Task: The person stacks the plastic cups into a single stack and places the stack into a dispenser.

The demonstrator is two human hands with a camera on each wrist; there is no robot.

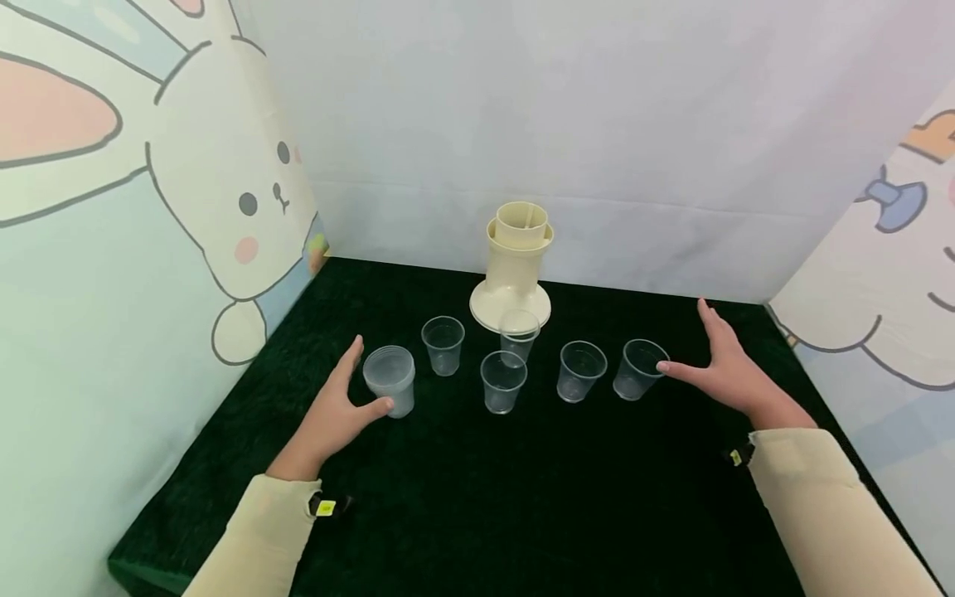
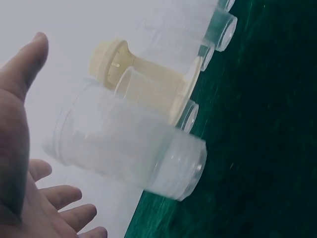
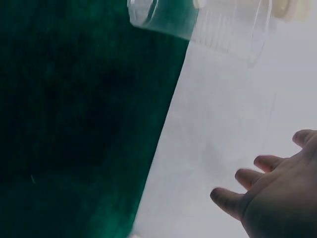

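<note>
My left hand (image 1: 333,414) is spread around the near left side of a stack of clear plastic cups (image 1: 390,373). In the left wrist view a gap shows between the fingers and the stack (image 2: 129,139). My right hand (image 1: 727,369) is spread beside the rightmost clear cup (image 1: 638,371); its thumb tip overlaps that cup's rim in the head view, and I cannot tell if it touches. The right wrist view has the fingers straight, apart from a cup (image 3: 168,20). Single upright cups stand between the hands, among them one (image 1: 503,383) in the middle.
A cream plastic cup dispenser (image 1: 515,269) with a round base stands behind the cups. Another clear cup (image 1: 519,336) is right before its base. Dark green cloth (image 1: 567,497) covers the table, with a white backdrop (image 1: 597,124) behind and printed cartoon panels at both sides.
</note>
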